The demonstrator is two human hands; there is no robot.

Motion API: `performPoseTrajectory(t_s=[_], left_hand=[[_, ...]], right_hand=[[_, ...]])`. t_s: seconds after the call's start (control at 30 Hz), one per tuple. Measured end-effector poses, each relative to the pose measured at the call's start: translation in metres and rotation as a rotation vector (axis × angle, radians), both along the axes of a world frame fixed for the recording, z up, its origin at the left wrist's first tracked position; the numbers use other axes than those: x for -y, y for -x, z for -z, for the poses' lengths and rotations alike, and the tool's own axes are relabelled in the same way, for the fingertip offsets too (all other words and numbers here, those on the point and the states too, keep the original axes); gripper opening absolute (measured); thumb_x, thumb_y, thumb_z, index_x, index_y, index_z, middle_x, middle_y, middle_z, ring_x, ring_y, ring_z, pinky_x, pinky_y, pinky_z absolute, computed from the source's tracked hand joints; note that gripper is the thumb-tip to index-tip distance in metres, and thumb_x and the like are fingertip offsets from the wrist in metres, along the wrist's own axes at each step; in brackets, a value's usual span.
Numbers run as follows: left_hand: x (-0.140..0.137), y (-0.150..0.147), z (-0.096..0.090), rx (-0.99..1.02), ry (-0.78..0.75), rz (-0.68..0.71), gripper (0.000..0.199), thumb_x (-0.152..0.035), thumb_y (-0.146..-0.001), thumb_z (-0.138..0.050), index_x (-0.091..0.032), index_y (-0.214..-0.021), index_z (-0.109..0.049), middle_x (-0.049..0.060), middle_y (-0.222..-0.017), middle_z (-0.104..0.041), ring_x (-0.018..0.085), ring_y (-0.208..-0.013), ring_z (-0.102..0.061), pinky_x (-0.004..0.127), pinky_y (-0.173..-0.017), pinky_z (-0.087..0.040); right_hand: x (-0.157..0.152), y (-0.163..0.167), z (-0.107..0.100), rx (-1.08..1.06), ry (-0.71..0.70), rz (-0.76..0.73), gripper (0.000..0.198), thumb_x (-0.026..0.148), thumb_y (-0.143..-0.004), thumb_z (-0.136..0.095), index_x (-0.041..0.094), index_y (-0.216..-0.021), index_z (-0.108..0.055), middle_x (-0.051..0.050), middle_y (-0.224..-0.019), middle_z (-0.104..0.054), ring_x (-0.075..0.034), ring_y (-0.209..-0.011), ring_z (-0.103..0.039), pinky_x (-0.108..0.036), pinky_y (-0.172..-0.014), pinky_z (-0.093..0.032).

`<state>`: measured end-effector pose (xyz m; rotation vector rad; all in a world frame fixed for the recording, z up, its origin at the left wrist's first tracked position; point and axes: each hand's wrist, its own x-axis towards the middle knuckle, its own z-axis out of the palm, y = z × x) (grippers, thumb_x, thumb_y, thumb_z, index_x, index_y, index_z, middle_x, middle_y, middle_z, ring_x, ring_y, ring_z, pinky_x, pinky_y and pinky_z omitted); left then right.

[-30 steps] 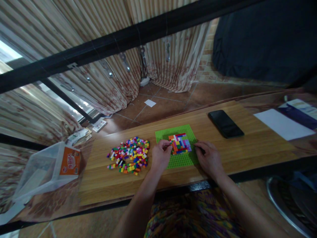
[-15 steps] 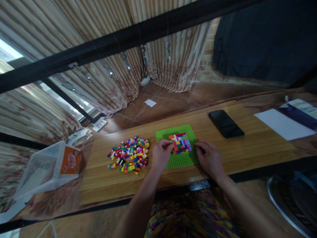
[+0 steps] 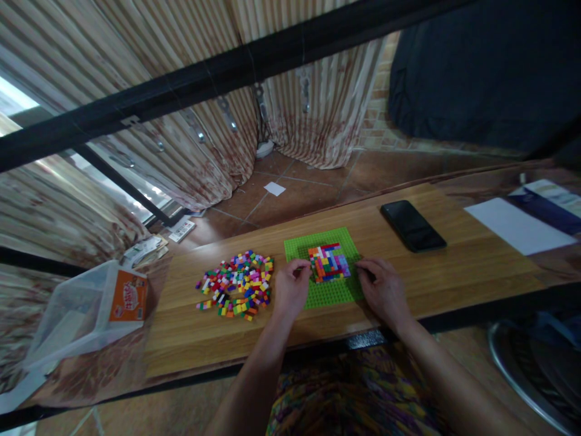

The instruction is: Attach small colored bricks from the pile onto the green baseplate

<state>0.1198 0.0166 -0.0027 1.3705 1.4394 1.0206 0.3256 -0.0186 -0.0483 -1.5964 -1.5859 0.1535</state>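
Note:
On the wooden board lies a green studded baseplate, with a block of colourful toy bricks pressed together on its middle. My left hand is over the plate's left side, fingertips pinched just beside the left edge of the built bricks; whatever is between them is too small to make out. At the opposite side, my right hand has its fingers curled at the plate's right edge, thumb and forefinger closed against it. Left of my left hand, a heap of loose toy bricks is spread in many colours.
A black phone lies on the wooden board to the right, with white paper beyond it. At the far left stands a clear plastic box with an orange label. A dark metal bar crosses above the far side.
My left hand has drawn slightly left, off the edge of the built bricks. The right hand keeps its place at the plate's edge. The view has shifted a little.

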Motion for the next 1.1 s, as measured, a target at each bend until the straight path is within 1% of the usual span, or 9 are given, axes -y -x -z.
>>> performPoseTrajectory(t_s=[0.13, 0.23, 0.33, 0.47, 0.6, 0.73, 0.9, 1.0, 1.1], left_hand=[[0.001, 0.003, 0.002, -0.067, -0.052, -0.005, 0.014, -0.015, -0.076, -0.058, -0.018, -0.08, -0.071, 0.001, -0.077, -0.07, 0.013, -0.069, -0.063, 0.022, -0.065, -0.047], [0.001, 0.004, 0.003, -0.086, -0.103, 0.016, 0.015, -0.014, -0.077, -0.058, -0.018, -0.082, -0.07, 0.001, -0.081, -0.071, 0.014, -0.075, -0.065, 0.024, -0.07, -0.049], [0.001, 0.003, -0.001, -0.141, -0.152, 0.026, 0.022, -0.009, -0.077, -0.056, -0.02, -0.091, -0.068, 0.002, -0.085, -0.071, 0.015, -0.079, -0.066, 0.025, -0.075, -0.051], [0.0, 0.0, -0.008, -0.303, -0.157, 0.048, 0.038, -0.006, -0.076, -0.057, -0.023, -0.11, -0.061, 0.001, -0.084, -0.071, 0.016, -0.079, -0.068, 0.027, -0.076, -0.051], [-0.001, -0.003, -0.01, -0.39, -0.149, 0.095, 0.043, -0.009, -0.079, -0.058, -0.024, -0.119, -0.055, 0.002, -0.087, -0.072, 0.019, -0.082, -0.069, 0.03, -0.077, -0.051], [-0.001, -0.007, -0.01, -0.401, -0.132, 0.095, 0.044, -0.009, -0.079, -0.058, -0.023, -0.12, -0.055, 0.004, -0.09, -0.072, 0.02, -0.084, -0.069, 0.032, -0.079, -0.051], [-0.001, -0.01, -0.012, -0.416, -0.104, 0.076, 0.045, -0.008, -0.078, -0.057, -0.023, -0.12, -0.056, 0.006, -0.092, -0.072, 0.021, -0.084, -0.068, 0.032, -0.078, -0.05], [-0.001, -0.01, -0.013, -0.394, -0.098, 0.067, 0.046, -0.006, -0.077, -0.057, -0.023, -0.12, -0.056, 0.005, -0.092, -0.071, 0.02, -0.083, -0.068, 0.03, -0.077, -0.05], [0.0, -0.009, -0.014, -0.366, -0.111, 0.066, 0.044, -0.006, -0.077, -0.057, -0.021, -0.119, -0.056, 0.006, -0.094, -0.072, 0.02, -0.083, -0.068, 0.03, -0.077, -0.051]], right_hand=[[0.0, 0.0, -0.001, -0.002, 0.001, 0.002, 0.019, 0.024, -0.086, -0.052, 0.018, -0.086, -0.07, -0.01, -0.092, -0.068, -0.024, -0.087, -0.062, -0.041, -0.081, -0.05], [0.0, 0.0, -0.001, -0.005, 0.009, -0.004, 0.019, 0.024, -0.086, -0.051, 0.019, -0.087, -0.07, -0.01, -0.093, -0.068, -0.025, -0.088, -0.062, -0.042, -0.081, -0.05], [0.0, 0.0, -0.001, -0.013, 0.007, 0.0, 0.02, 0.024, -0.086, -0.05, 0.019, -0.087, -0.07, -0.01, -0.093, -0.068, -0.025, -0.089, -0.062, -0.043, -0.082, -0.05], [0.0, 0.0, 0.0, -0.019, 0.008, -0.008, 0.02, 0.025, -0.086, -0.05, 0.02, -0.088, -0.07, -0.01, -0.094, -0.068, -0.025, -0.09, -0.062, -0.043, -0.083, -0.049], [0.0, 0.0, 0.0, -0.015, 0.018, -0.003, 0.02, 0.025, -0.086, -0.051, 0.019, -0.087, -0.07, -0.011, -0.093, -0.068, -0.025, -0.089, -0.061, -0.042, -0.082, -0.05], [0.0, 0.0, 0.0, -0.016, 0.014, -0.005, 0.02, 0.025, -0.086, -0.051, 0.018, -0.087, -0.07, -0.011, -0.093, -0.068, -0.024, -0.089, -0.061, -0.042, -0.082, -0.049], [-0.001, 0.0, 0.001, -0.011, 0.009, -0.005, 0.02, 0.024, -0.086, -0.05, 0.019, -0.087, -0.07, -0.01, -0.092, -0.068, -0.024, -0.088, -0.061, -0.042, -0.081, -0.049], [-0.001, -0.001, 0.001, -0.007, 0.018, -0.006, 0.02, 0.024, -0.086, -0.05, 0.019, -0.088, -0.07, -0.01, -0.093, -0.068, -0.024, -0.088, -0.061, -0.041, -0.081, -0.05], [0.0, 0.0, 0.0, -0.007, 0.019, -0.005, 0.021, 0.025, -0.086, -0.05, 0.019, -0.088, -0.07, -0.01, -0.093, -0.068, -0.025, -0.088, -0.061, -0.042, -0.081, -0.05]])
